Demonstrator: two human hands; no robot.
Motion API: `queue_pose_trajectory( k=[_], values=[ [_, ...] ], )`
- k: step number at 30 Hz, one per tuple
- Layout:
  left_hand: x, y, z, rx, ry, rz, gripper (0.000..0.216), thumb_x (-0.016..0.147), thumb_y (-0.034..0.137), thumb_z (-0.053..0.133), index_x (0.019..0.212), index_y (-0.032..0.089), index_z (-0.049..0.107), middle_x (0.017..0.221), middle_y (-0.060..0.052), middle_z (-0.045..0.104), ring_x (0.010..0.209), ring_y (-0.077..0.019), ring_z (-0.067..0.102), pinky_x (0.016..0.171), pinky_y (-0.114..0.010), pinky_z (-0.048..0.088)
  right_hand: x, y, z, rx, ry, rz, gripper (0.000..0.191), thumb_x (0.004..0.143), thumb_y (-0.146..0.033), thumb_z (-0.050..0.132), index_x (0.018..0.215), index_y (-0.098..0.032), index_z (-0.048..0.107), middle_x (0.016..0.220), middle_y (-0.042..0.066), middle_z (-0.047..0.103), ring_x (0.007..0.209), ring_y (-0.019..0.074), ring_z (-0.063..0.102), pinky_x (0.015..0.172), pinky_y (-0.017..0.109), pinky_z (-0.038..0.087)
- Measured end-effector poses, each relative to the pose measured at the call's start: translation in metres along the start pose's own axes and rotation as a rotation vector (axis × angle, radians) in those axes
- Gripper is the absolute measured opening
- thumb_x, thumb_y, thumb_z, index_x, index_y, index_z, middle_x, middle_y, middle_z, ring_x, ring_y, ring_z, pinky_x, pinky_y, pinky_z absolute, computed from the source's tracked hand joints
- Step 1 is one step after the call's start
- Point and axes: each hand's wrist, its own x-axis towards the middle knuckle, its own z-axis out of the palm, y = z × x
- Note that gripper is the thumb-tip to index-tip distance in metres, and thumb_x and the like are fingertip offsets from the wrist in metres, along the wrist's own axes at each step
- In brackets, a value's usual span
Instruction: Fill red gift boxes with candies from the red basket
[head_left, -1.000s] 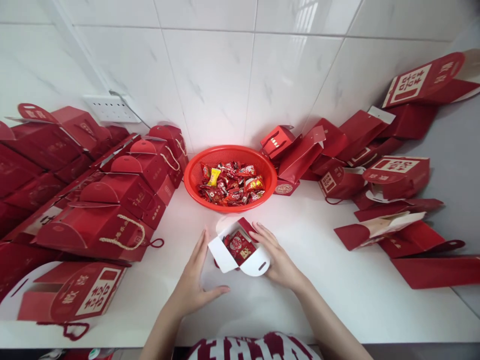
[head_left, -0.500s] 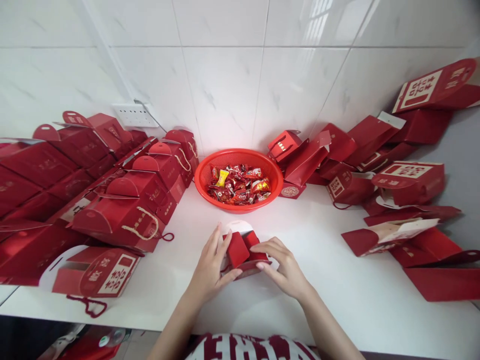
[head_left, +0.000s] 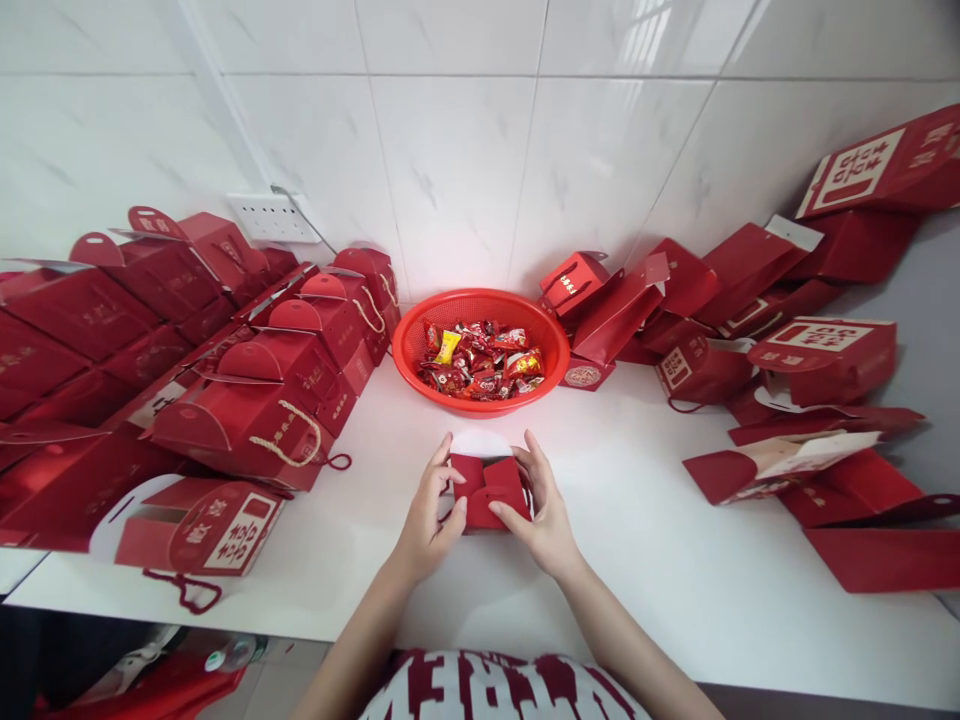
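A small red paper gift box (head_left: 493, 500) stands on the white tabletop (head_left: 637, 560) in front of me. Its side flaps and front flap lie folded over the top, while the pale back flap still sticks up behind. Along the left side, my left hand (head_left: 433, 515) grips it, thumb at the front corner. My right hand (head_left: 546, 510) holds the opposite side, its thumb resting on the front flap. Just beyond the box sits a red plastic basket (head_left: 405, 362) of wrapped candies (head_left: 484, 365).
Rows of red gift boxes (head_left: 225, 420) fill the left side, some with rope handles. One box (head_left: 202, 525) lies near the front left edge. More boxes (head_left: 832, 360) are piled at the right. A power strip (head_left: 271, 217) is on the tiled wall (head_left: 450, 150).
The front flap has come up and over the folded side flaps. My right hand has shifted from the top of the box to its right side.
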Motion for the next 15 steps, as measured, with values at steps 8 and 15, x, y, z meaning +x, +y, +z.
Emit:
queue_pose_trajectory(
  k=[8,15],
  values=[
    [0.006,0.007,0.000,0.257,-0.109,0.102,0.052,0.103,0.023,0.032,0.155,0.027,0.029,0.159,-0.007,0.035,0.149,-0.0228,0.029,0.120,-0.045,0.032,0.000,-0.007,-0.002,-0.263,0.040,-0.079,0.039,0.099,-0.038,0.051,0.136,-0.027,0.053,0.120,0.011,0.052,0.113,0.0266,0.055,0.104,0.047,0.046],
    [-0.006,0.052,0.009,0.840,-0.062,-0.002,0.079,0.088,0.052,0.059,0.153,0.013,0.037,0.159,-0.021,0.032,0.145,-0.0436,0.030,0.115,-0.064,0.026,-0.014,-0.012,0.007,-0.189,-0.059,-0.096,0.050,0.105,-0.050,0.027,0.146,-0.028,0.046,0.135,0.011,0.053,0.130,0.0279,0.048,0.111,0.050,0.041]
  ],
)
